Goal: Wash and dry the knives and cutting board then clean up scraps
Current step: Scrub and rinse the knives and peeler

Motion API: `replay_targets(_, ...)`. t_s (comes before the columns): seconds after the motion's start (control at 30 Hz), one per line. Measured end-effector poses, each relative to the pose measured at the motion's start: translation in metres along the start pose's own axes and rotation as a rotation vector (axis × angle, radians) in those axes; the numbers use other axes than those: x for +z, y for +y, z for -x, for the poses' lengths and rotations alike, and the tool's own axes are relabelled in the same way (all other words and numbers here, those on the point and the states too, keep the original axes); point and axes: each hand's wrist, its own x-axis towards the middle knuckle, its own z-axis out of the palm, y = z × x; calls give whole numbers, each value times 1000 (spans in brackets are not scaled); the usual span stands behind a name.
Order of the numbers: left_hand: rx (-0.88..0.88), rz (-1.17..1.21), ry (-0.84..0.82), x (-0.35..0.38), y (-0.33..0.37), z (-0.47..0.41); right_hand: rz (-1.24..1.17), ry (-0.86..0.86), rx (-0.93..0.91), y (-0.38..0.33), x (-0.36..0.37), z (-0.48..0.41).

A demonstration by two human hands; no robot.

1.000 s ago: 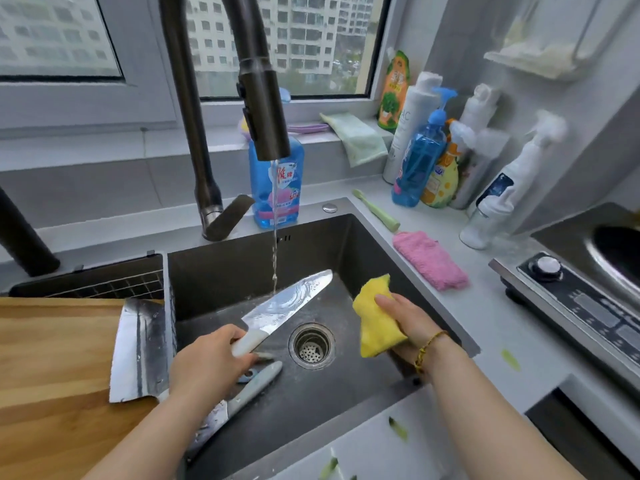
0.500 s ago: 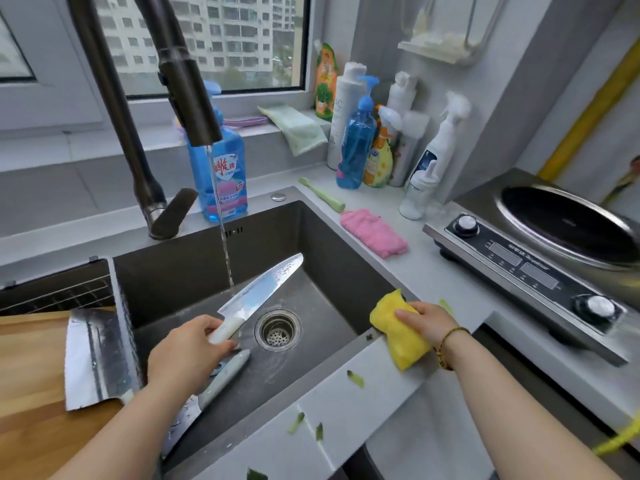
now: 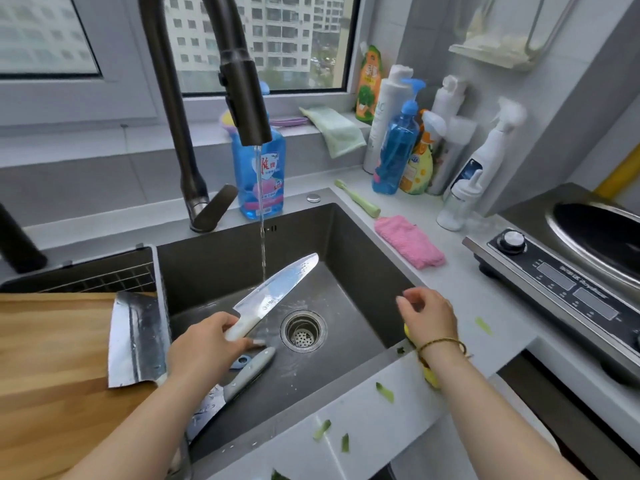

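My left hand [image 3: 204, 348] grips the white handle of a chef's knife [image 3: 277, 289], its blade under the running water above the sink [image 3: 363, 271]. A second knife with a grey handle [image 3: 242, 375] lies on the sink floor below it. A cleaver [image 3: 135, 337] rests on the wooden cutting board [image 3: 52, 375] at the left. My right hand [image 3: 427, 315] hovers empty over the sink's right rim, fingers loosely curled. The yellow cloth [image 3: 431, 377] lies on the counter edge, mostly hidden under my right wrist. Green scraps [image 3: 384, 391] dot the front counter.
A dark faucet [image 3: 242, 81] runs water near the drain [image 3: 303, 330]. Blue soap bottle [image 3: 259, 178], several spray bottles [image 3: 398, 147], a green brush [image 3: 358, 199] and a pink cloth [image 3: 408, 242] sit behind and right. An induction cooker [image 3: 561, 282] stands at the right.
My right hand has let go of the yellow cloth on the counter edge and moved back toward the sink. The left hand keeps the knife under the stream.
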Motion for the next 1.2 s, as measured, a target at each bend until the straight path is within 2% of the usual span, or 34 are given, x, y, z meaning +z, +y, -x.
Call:
replay_targets(0.07,-6,19,9,-1,-1,-2,-122,-142,7,-28,24,1)
replay_targets(0.23,-9,22,30,-4,-4,-9,-491,-547,203,-90,97,8)
replay_targets(0.37,-14,-29,41,-7,-9,-19,-651,-656,296,-124,130,10)
replay_targets(0.5,0,-93,43,-10,-17,-26,-643,-773,329,-139,137,6)
replay_targets(0.57,-5,-95,35,-9,-23,-29,-607,-784,380,-142,138,-1)
replay_targets(0.67,-12,-101,15,-7,-28,-30,-618,-681,490,-136,139,-20)
replay_targets(0.73,-30,-98,9,-4,-30,-31,-615,-660,475,-132,142,-27)
replay_targets(0.83,-41,-91,8,0,-31,-31,-637,-801,393,-133,150,-16)
replay_targets(0.9,-44,-83,10,0,-32,-31,-607,-836,365,-133,156,-8)
replay_targets(1.1,-49,-105,11,1,-34,-27,-600,-677,496,-127,160,-24)
replay_targets(1.2,-46,-113,-1,2,-31,-30,-641,-711,438,-128,163,-15)
